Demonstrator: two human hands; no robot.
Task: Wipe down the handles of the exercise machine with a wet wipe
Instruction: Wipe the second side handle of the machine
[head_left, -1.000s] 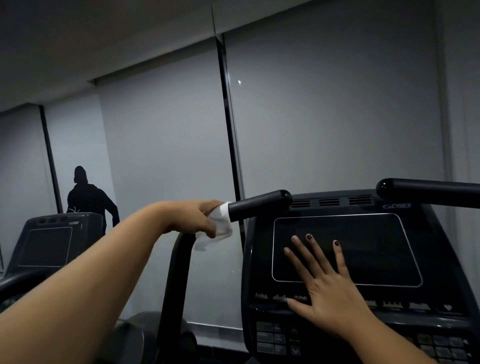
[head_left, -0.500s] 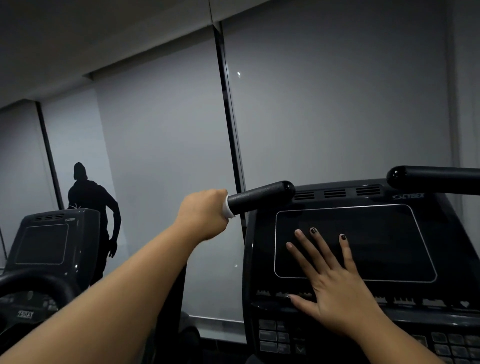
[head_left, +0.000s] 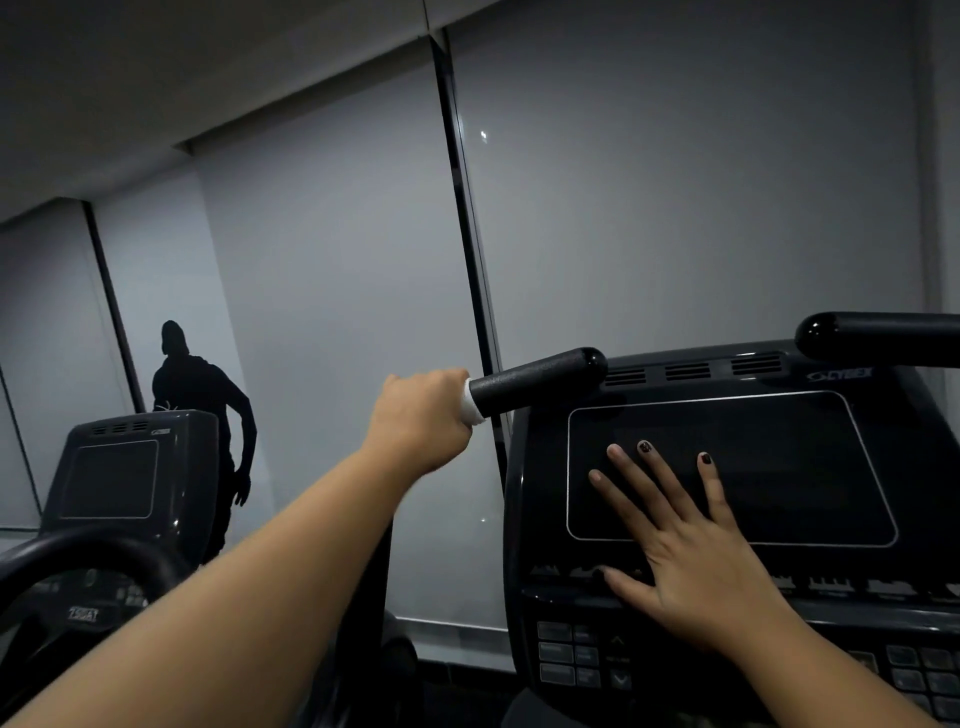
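The left hand (head_left: 421, 415) is gripping the left handle (head_left: 540, 382), fingers curling round it with the wet wipe (head_left: 474, 402) pressed underneath and only its white edge showing, while the right hand (head_left: 696, 566) is resting flat, fingers spread, on the console (head_left: 779, 467) screen. The job is looking midway at best: the wipe is sitting on one handle, and the right handle (head_left: 878, 338) is standing untouched, well apart. A pale logo (head_left: 839, 374) on the console's top corner and a label (head_left: 83, 614) on the neighbouring machine (head_left: 130, 467) are showing too blurred to read.
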